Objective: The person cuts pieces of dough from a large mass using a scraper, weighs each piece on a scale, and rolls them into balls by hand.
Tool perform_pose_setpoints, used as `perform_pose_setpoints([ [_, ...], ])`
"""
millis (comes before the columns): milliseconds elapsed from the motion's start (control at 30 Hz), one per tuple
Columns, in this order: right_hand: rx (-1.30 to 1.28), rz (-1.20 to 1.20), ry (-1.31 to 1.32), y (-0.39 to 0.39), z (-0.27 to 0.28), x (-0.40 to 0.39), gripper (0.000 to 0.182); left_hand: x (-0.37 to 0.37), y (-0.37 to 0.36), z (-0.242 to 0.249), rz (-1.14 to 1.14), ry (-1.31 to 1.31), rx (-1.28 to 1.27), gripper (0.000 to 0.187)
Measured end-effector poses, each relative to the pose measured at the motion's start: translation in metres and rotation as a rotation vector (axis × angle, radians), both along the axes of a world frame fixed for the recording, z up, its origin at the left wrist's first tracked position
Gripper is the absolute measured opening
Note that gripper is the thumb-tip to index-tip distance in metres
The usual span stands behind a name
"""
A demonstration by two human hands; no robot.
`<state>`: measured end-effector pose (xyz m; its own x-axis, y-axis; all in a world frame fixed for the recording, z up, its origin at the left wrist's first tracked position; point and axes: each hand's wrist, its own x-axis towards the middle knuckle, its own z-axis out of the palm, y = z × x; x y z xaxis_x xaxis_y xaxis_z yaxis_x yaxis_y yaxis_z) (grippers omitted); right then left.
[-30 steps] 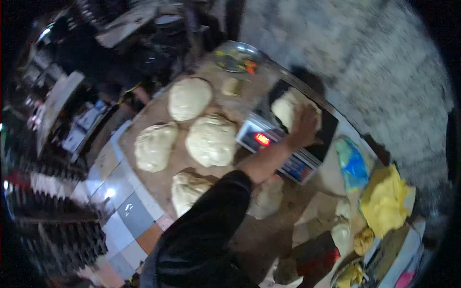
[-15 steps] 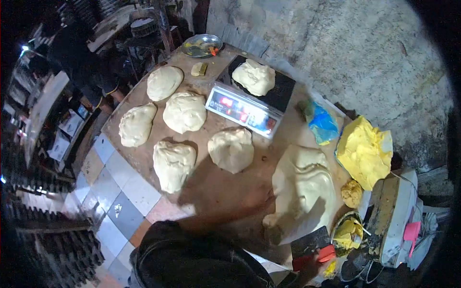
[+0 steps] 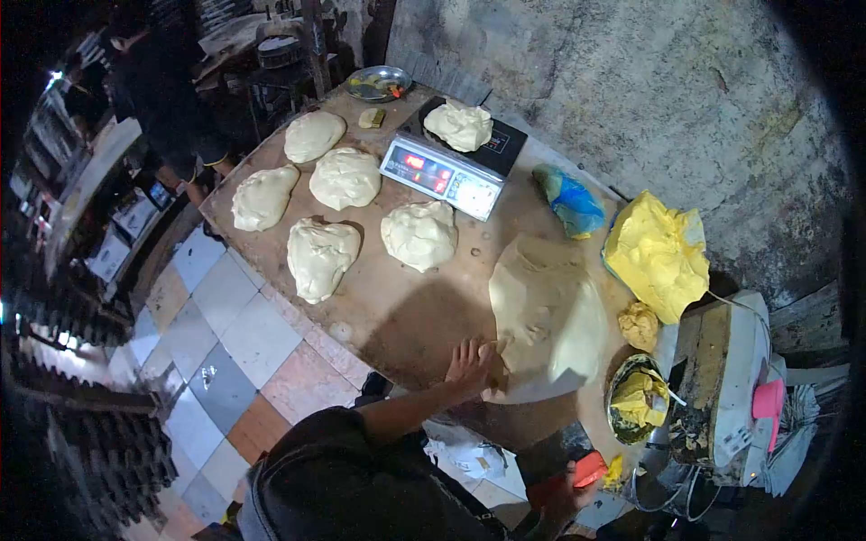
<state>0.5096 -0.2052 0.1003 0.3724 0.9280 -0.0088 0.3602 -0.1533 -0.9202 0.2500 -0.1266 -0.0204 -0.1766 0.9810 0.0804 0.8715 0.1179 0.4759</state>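
My left hand [image 3: 469, 365] rests at the left edge of the large flat dough [image 3: 550, 316], its fingers apart and touching the dough's rim. In my right hand [image 3: 573, 494], low in the view, is a scraper [image 3: 588, 470] with a red handle and a dark blade, near the table's front edge. Several separate dough lumps, one of them a round one [image 3: 419, 235], lie on the left half of the table [image 3: 397, 325]. Another lump [image 3: 459, 124] sits on the lit digital scale [image 3: 442, 176].
A metal plate [image 3: 378, 83] and a small block [image 3: 371, 118] are at the back. On the right are a blue bag [image 3: 575, 203], a yellow mass on a wrapper [image 3: 657, 257], a small tan lump [image 3: 638, 325] and a bowl [image 3: 639, 398]. A person [image 3: 161, 90] stands at far left.
The view has shifted, with the table contents appearing higher. My left hand now shows at the large dough's edge. The scraper remains in my right hand, which is now more visible.
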Motion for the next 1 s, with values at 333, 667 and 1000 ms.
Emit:
perform_pose_setpoints([
  [333,-0.193,0.481,-0.501,0.062,0.019,-0.132,0.028,-0.026,0.029,-0.146,-0.272,-1.423,-0.317,0.034],
  [667,-0.308,0.398,-0.395,0.193,-0.002,-0.331,0.033,-0.256,0.071,-0.005,0.289,-1.914,-0.065,0.036],
  [1000,-0.049,0.072,-0.265,0.222,0.001,-0.31,0.03,-0.379,0.406,0.059,0.014,0.543,0.513,0.032],
])
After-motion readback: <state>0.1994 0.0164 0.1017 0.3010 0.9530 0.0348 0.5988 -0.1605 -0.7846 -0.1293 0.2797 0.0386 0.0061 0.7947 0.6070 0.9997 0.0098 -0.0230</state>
